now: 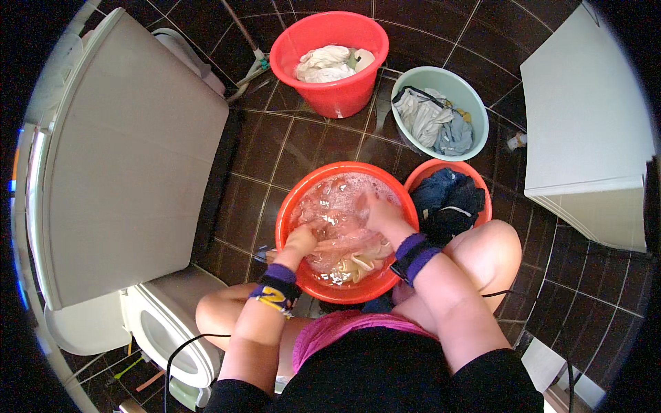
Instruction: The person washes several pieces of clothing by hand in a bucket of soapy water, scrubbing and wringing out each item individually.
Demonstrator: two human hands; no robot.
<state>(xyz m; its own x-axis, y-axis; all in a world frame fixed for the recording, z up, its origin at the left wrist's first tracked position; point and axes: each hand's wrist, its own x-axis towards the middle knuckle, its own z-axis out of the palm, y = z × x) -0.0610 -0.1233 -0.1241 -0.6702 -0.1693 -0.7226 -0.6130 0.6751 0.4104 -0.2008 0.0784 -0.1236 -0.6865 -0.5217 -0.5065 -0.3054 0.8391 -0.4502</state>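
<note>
An orange-red basin [284, 265] of sudsy water stands on the floor in front of me, between my knees. A pale cream cloth [358, 265] lies bunched in the water at its near side, and paler pinkish fabric [337, 242] shows under the surface. My left hand [301, 238] dips in at the left side, its fingers in the water beside that fabric. Farther over to the right, my right hand [379, 212] reaches into the foam. Water and suds cover the fingertips of both hands, so whether they grip fabric is hidden.
Behind stands a tall red tub [337, 100] with white laundry. A pale green basin [480, 138] holds grey and blue clothes; a smaller red basin [487, 206] with dark clothes touches mine. A white appliance [131, 151] and toilet [172, 330] flank me left, a white cabinet [585, 124] right.
</note>
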